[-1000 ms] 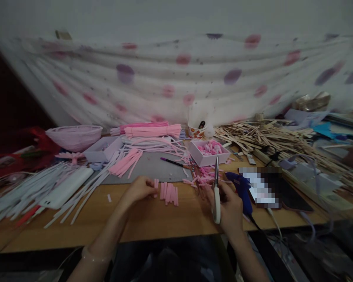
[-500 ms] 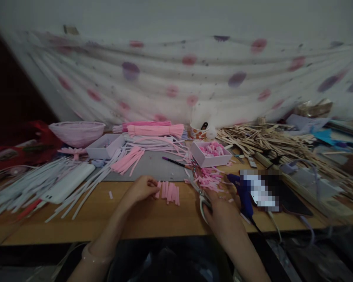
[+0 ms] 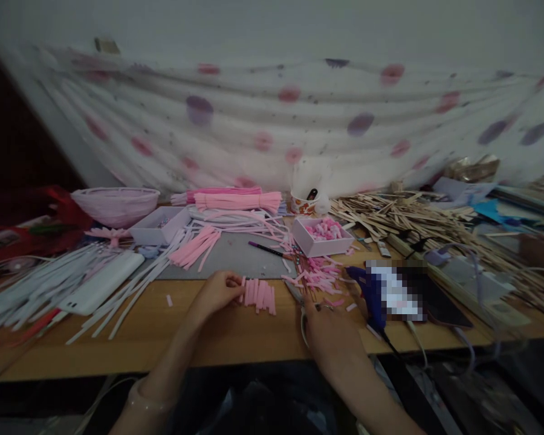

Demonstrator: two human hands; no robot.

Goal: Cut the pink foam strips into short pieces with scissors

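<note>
Head view: the left hand (image 3: 215, 294), fingers curled, touches the nine-o'clock end of a row of short pink chenille-like strips (image 3: 260, 295) (grip unclear). At its three o'clock, the right hand (image 3: 332, 338) partly covers white-handled metal scissors (image 3: 303, 325), hold hidden; a sideways nudge could scatter the row.

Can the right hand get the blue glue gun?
Probably yes: the blue glue gun lies just to the right of the right hand, and nothing tall stands between them. But the hand is on the scissors.
</note>
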